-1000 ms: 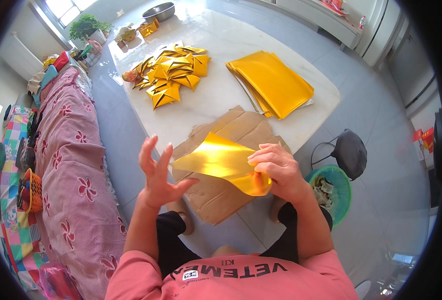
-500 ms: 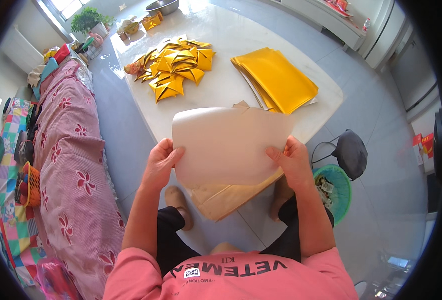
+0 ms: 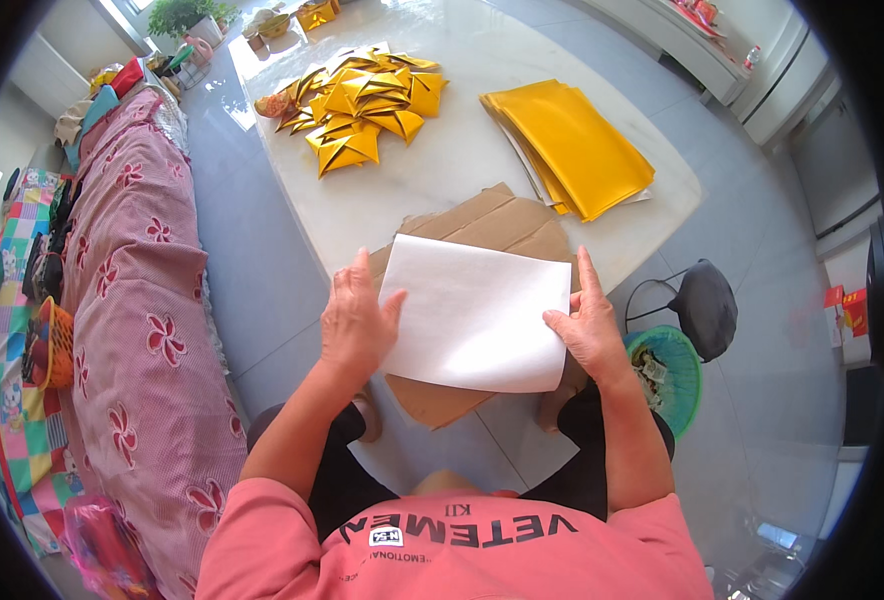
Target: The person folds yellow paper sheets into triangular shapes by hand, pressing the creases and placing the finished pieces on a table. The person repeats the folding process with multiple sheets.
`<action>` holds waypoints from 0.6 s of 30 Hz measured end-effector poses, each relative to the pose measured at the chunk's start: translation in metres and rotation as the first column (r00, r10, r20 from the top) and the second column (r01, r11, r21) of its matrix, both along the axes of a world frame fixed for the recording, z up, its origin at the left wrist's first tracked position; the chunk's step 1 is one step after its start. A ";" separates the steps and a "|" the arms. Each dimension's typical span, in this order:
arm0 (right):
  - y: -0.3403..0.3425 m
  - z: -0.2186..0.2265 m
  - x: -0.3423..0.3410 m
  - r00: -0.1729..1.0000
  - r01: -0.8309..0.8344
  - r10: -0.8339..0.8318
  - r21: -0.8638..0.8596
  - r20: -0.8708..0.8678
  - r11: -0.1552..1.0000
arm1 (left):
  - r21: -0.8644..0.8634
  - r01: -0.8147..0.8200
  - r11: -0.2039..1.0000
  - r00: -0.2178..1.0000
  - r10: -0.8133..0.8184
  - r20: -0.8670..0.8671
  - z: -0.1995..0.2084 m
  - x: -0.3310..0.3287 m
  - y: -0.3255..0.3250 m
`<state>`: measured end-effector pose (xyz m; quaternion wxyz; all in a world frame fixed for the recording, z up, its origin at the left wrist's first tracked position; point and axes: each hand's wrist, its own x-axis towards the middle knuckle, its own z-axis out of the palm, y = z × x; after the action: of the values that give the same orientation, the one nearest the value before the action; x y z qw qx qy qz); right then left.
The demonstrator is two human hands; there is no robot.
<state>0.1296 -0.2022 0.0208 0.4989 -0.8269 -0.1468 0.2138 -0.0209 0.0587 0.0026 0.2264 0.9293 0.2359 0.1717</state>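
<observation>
A white sheet of paper (image 3: 477, 320) lies on a piece of brown cardboard (image 3: 507, 220) at the near edge of the table, in front of me. Beside the sheet's left edge, my left hand (image 3: 360, 318) is open, fingers apart, the thumb close to the paper. At the right edge is my right hand (image 3: 592, 325), its index finger stretched out and its thumb tip over the sheet's margin. Farther off to the right sits a stack of shiny gold sheets (image 3: 572, 150). A heap of folded gold paper pieces (image 3: 372, 100) occupies the far left of the table.
The pale marble-look table (image 3: 652, 230) has a rounded right corner. Right of my legs stand a green-rimmed waste bin (image 3: 677, 385) and a dark grey stool (image 3: 704, 310). Along the left runs a sofa under a pink flowered cover (image 3: 142, 260), with an orange basket (image 3: 57, 345) on it.
The sheet, held up by both hands before, now lies lower on the cardboard with its white face up. My left hand has let go and spread; my right fingers have straightened.
</observation>
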 end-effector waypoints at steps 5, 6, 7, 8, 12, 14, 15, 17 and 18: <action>0.000 -0.017 0.010 0.994 -0.109 0.107 -0.058 -0.032 0.992 | 0.078 0.527 0.847 0.847 -0.530 0.036 0.025 -0.020 -0.037; 0.001 -0.017 0.011 0.992 -0.119 0.116 -0.042 -0.056 0.992 | 0.068 0.617 0.784 0.786 -0.619 -0.004 0.026 -0.022 -0.046; 0.002 -0.018 0.011 0.989 -0.128 0.125 -0.025 -0.079 0.991 | 0.055 0.700 0.712 0.714 -0.699 -0.042 0.026 -0.024 -0.052; 0.003 -0.018 0.012 0.985 -0.137 0.135 -0.008 -0.103 0.991 | 0.052 0.714 0.699 0.700 -0.708 -0.097 0.025 -0.026 -0.055; 0.006 -0.020 0.014 0.976 -0.113 0.126 0.080 -0.179 0.990 | 0.136 0.708 0.693 0.706 -0.691 -0.154 0.016 -0.029 -0.061; 0.007 -0.021 0.015 0.975 -0.117 0.127 0.065 -0.182 0.991 | 0.195 0.682 0.705 0.730 -0.672 -0.122 0.015 -0.030 -0.061; 0.007 -0.021 0.015 0.973 -0.137 0.145 0.056 -0.182 0.989 | 0.211 0.674 0.708 0.736 -0.669 -0.104 0.013 -0.030 -0.061; 0.008 -0.018 0.014 0.967 -0.174 0.178 0.038 -0.180 0.984 | 0.242 0.657 0.714 0.746 -0.663 -0.065 0.009 -0.029 -0.061; 0.011 -0.007 0.011 0.974 -0.187 0.177 -0.063 -0.144 0.980 | 0.253 0.651 0.715 0.748 -0.661 -0.059 0.008 -0.029 -0.061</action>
<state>0.1410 -0.1913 0.0135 0.4544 -0.8116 -0.1791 0.3205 -0.0499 -0.0022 0.0105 0.1541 0.9704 -0.1371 0.1260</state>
